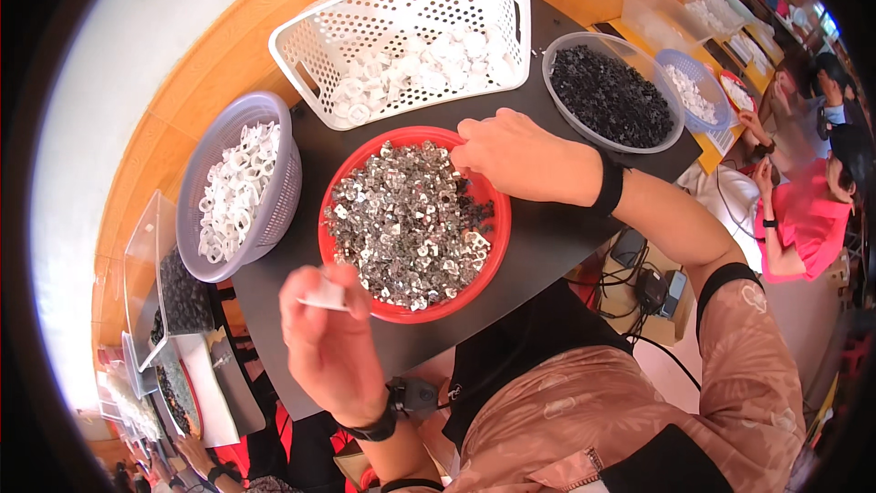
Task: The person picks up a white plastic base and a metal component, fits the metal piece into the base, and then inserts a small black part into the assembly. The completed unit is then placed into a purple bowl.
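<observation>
My left hand [330, 342] is raised over the near edge of the black table [538, 237], pinching a small white plastic piece [325, 295] between thumb and fingers. My right hand [522, 157] reaches into the far right side of a red bowl [495, 246] full of small shiny metal parts [401, 219], fingertips down among them. What those fingers hold is hidden.
A white slotted basket [411, 36] of white plastic pieces stands behind the bowl. A lilac basket [233, 184] of white rings is at the left, a clear bowl [613, 93] of black parts at the right. Another person [808, 210] in pink works at the far right.
</observation>
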`<state>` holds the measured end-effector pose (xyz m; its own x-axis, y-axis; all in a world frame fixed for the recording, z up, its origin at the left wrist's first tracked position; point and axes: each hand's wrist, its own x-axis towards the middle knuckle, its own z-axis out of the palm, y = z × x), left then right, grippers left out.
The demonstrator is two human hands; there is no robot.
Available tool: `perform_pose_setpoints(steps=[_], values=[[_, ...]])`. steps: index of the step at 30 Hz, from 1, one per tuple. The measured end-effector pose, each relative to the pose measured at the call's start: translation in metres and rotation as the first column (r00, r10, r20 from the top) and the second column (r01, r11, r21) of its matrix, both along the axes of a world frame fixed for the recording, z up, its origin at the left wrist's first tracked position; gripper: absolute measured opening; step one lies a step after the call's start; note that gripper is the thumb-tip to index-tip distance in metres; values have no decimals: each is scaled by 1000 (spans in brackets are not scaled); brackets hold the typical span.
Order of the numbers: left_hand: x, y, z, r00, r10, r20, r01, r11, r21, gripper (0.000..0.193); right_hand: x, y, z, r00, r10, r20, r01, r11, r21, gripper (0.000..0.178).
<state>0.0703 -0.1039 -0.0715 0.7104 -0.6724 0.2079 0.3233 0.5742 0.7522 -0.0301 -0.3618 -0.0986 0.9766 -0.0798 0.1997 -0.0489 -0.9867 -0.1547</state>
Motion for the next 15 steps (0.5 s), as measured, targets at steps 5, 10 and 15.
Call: perform_pose_setpoints(steps=[5,10,15], values=[[-24,26,-45,998,70,2,-70,988,137,35,0,5,4,988,84,-132,-63,985,159,11],[-34,24,-75,985,139,-106,-120,978,168,34,-8,-9,12,997,-48,-53,59,973,225,7],[-33,22,-76,981,160,-113,-136,971,196,33,-9,1,19,979,-65,-195,88,990,113,7]])
